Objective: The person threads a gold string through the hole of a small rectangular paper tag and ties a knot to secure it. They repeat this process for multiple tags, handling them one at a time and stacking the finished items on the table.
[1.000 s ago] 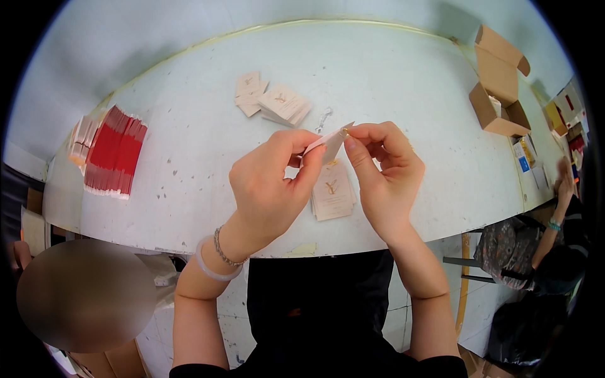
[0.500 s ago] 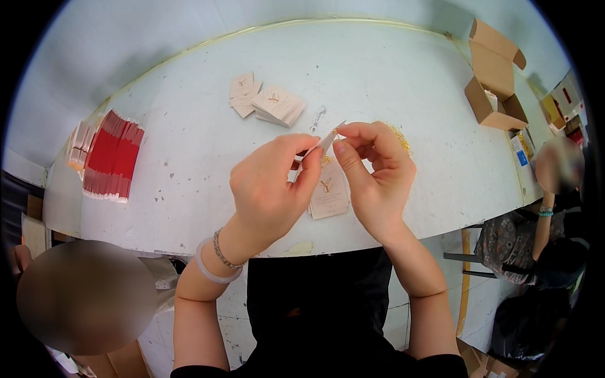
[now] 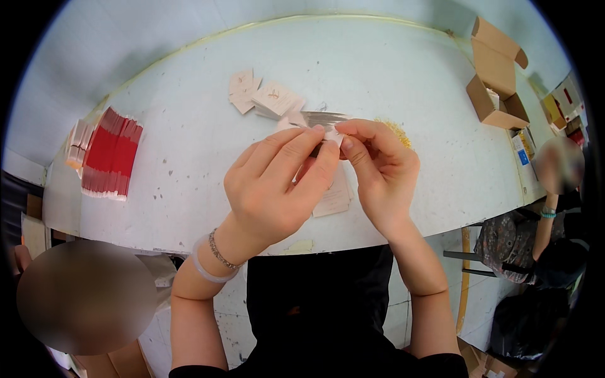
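Observation:
Close together over the table, both my hands are closed in a pinch on a small pale card point(image 3: 335, 135). My left hand point(image 3: 271, 179) grips it from the left, fingers stretched over it and hiding much of it. Thumb and forefinger of my right hand point(image 3: 389, 173) pinch its right side. A grey, streaked, blurred shape point(image 3: 324, 118) shows just behind the fingertips; what it is I cannot tell. Under my hands lies a stack of pale cards point(image 3: 333, 200), partly covered. Small gold pieces point(image 3: 398, 131) lie heaped beyond my right hand.
More pale printed cards point(image 3: 275, 97) lie in loose piles farther back. At the left stands a row of red and white packets point(image 3: 113, 154). An open cardboard box point(image 3: 498, 104) sits at the back right. Other people are at both sides; a person's forearm point(image 3: 546, 220) shows at the right.
My left hand has turned, its fingers now stretched over the card, which was upright and edge-on before. The grey blurred shape has appeared behind the fingertips. My right hand has barely moved.

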`<state>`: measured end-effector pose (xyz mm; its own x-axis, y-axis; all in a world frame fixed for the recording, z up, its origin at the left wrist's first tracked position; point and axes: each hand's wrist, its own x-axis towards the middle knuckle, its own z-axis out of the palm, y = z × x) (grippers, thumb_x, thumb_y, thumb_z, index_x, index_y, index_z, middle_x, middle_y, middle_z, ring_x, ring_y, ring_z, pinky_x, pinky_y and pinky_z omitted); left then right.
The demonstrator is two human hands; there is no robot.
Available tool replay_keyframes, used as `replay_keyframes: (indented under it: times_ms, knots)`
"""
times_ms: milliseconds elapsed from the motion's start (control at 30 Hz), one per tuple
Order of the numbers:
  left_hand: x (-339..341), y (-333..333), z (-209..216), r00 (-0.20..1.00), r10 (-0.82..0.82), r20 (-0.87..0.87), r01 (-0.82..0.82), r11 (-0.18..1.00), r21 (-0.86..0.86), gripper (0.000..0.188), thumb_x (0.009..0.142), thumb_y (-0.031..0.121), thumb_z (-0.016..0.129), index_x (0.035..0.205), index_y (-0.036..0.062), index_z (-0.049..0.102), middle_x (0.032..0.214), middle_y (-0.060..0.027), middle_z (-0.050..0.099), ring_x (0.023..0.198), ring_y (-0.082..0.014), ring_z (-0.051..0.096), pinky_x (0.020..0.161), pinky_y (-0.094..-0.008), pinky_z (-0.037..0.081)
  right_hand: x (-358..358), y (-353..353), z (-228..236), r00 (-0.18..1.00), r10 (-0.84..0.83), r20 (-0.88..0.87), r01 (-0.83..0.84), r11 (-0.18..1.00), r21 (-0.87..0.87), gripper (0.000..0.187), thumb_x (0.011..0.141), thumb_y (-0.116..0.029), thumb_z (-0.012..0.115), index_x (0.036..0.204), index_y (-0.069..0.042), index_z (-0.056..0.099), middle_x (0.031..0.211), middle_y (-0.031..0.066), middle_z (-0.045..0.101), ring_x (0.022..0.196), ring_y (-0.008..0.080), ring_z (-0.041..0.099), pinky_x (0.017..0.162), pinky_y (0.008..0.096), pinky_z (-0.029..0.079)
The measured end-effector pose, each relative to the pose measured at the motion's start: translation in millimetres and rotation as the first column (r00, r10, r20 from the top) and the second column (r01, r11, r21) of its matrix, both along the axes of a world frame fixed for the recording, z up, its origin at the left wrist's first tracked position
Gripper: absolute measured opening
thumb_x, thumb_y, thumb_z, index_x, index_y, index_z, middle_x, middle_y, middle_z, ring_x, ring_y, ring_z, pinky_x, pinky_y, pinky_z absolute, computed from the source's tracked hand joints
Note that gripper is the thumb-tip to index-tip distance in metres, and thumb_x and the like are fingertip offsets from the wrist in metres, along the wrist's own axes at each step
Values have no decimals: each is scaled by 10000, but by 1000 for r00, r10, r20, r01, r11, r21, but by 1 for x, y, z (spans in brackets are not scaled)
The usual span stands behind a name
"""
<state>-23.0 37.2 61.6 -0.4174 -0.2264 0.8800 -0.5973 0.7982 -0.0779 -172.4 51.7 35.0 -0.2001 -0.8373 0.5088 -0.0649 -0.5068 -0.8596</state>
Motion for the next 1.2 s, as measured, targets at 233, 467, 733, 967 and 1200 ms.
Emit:
replay_keyframes:
  times_ms: [233,467,733,967,1200]
  knots:
    - [4,-6,2,999,-51,-1,51,999,17,227,634,-12,707,860,6,710,880,-113,687,796,-254,662,639,-294,553,-11,1,14,972,-31,-233,27,999,-18,108,891,27,595,952,0,679,781,99,698,727,163,700,651,250,537]
    - [5,-3,4,998,-38,52,40,999,-33,212,643,-16,704,854,4,705,877,-104,672,776,-252,650,608,-288,526,-13,1,23,894,-192,-406,128,975,-180,91,846,65,605,878,-8,649,773,77,664,676,174,625,559,281,476]
    - [7,13,0,818,83,-569,495,401,771,165,807,-35,688,958,4,636,867,-84,685,732,-138,664,574,-251,546,-33,-24,31,890,227,-394,-174,971,165,33,815,-28,641,833,-2,654,779,46,622,683,149,542,608,277,436]
    - [14,-9,-55,804,212,-555,564,23,825,133,819,-2,702,929,-14,627,857,-80,671,775,-104,642,578,-249,545,-40,-53,-6,732,509,-454,-212,802,558,75,810,-77,661,830,-8,684,829,40,614,746,142,512,657,289,439]
    - [16,-17,-77,863,206,-462,446,122,887,149,744,37,755,868,5,678,822,-33,639,715,-84,575,609,-229,493,-36,-55,-16,689,449,-569,-150,856,495,88,794,-99,671,821,-21,701,967,113,616,927,262,561,802,362,482]
